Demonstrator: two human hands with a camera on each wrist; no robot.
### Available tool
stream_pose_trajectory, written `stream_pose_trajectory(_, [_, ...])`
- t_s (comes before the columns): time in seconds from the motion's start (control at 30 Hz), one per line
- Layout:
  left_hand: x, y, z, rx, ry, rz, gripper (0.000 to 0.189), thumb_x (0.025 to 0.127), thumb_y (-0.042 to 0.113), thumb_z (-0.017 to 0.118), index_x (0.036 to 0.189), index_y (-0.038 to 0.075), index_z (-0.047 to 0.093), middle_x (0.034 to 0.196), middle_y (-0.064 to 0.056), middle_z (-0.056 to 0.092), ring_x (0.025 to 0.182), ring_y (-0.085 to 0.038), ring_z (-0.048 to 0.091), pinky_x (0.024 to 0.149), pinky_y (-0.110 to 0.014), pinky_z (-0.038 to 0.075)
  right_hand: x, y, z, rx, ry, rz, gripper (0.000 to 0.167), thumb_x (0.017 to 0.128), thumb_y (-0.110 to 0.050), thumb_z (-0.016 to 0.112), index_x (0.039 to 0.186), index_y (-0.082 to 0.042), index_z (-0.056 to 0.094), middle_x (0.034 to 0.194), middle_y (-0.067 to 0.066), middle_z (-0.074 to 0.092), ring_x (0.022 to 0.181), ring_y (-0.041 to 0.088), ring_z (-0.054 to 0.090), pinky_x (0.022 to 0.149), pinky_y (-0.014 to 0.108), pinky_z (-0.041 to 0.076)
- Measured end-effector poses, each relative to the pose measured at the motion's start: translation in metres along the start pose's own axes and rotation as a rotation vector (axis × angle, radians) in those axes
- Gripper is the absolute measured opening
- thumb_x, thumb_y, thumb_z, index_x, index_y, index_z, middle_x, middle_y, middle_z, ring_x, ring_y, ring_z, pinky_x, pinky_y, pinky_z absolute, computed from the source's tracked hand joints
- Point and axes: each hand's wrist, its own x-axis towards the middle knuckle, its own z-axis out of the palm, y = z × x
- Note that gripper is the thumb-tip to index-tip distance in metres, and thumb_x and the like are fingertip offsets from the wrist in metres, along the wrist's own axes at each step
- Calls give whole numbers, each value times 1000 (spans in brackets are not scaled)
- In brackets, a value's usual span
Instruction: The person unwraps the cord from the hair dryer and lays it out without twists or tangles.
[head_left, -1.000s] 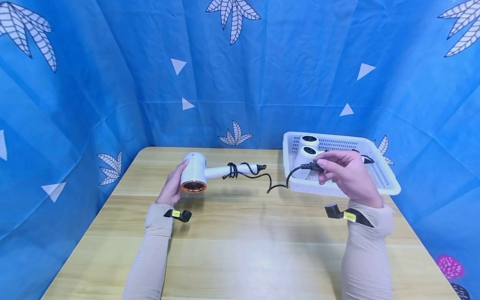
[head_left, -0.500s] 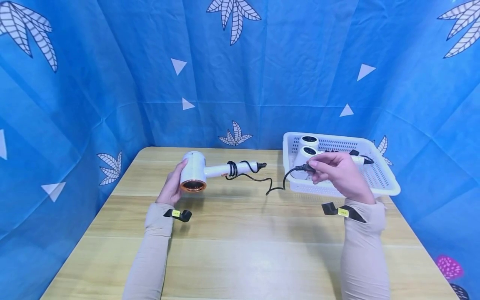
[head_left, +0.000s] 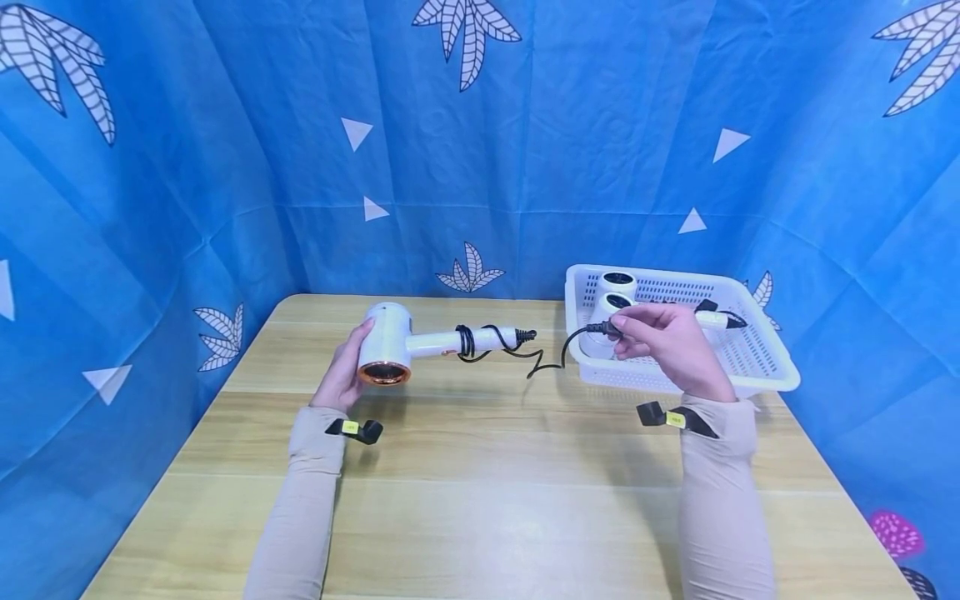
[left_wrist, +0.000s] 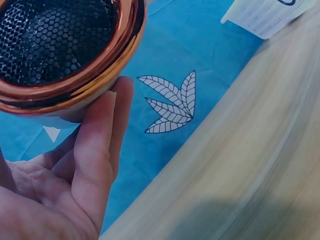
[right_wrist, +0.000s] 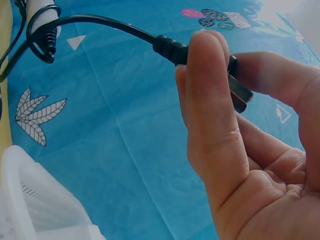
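A white hair dryer [head_left: 388, 337] with a copper-coloured ring round its dark mesh end [left_wrist: 60, 47] is held above the table by my left hand [head_left: 342, 371]. The fingers and thumb grip its barrel, and the handle [head_left: 435, 343] points right. Black cord [head_left: 467, 340] is looped several times round the handle, then runs in a bent line to the right. At its end, my right hand [head_left: 671, 346] pinches the black plug [right_wrist: 172, 50] between thumb and fingers, in front of the basket. Fingers cover most of the plug body in the right wrist view.
A white perforated basket [head_left: 772, 371] stands at the table's back right. Two more white hair dryers [head_left: 617, 283] lie in it, partly behind my right hand. Blue patterned cloth [head_left: 480, 150] hangs behind and beside the wooden table [head_left: 480, 500].
My right hand has moved left with the plug, and the cord has gone slacker with a sharper bend. My left hand and the hair dryer have barely moved.
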Motion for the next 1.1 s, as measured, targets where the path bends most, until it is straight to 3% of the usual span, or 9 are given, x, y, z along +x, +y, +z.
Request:
stream_pose_trajectory(0.1, [0,0,0,9,-7,3,67,99,60,56,145,13,41,107,10,68,100,-4,67,88,-17,55,3,2,1,30,18,-11,8,98,-10,71,103,-7,75,87,0,79,68,12,74,70,31,64])
stream_pose_trajectory(0.4, [0,-1,0,41,-14,-40,84,97,66,55,159,14,31,114,10,66,102,-5,66,87,-19,56,11,9,3,74,86,0,8,98,-12,71,104,-8,75,90,-2,79,69,11,74,69,31,64])
stream_pose_trajectory(0.6, [2,-5,4,32,-48,0,68,101,59,54,146,10,43,105,10,69,98,-6,68,88,-20,56,19,13,4,138,113,-11,6,98,-11,71,102,-9,75,90,-1,78,70,11,74,70,30,64])
stream_pose_trajectory(0.73, [3,-6,4,28,-62,10,59,100,59,55,137,13,48,103,9,72,97,-6,69,86,-21,56,26,12,6,145,137,-37,9,98,-12,72,104,-7,76,89,1,79,69,11,75,70,29,64])
stream_pose_trajectory(0.9, [3,-6,3,51,-75,1,68,100,59,54,146,10,42,106,9,70,99,-6,68,87,-20,57,32,8,11,198,182,-81,9,98,-11,71,101,-4,75,85,3,79,66,12,75,68,28,63])
stream_pose_trajectory(1.1, [2,-7,2,80,-79,10,67,101,56,54,146,8,38,107,6,67,98,-8,67,88,-22,57,36,5,18,278,234,-152,6,97,-6,71,100,-6,77,83,6,79,64,13,75,67,27,63])
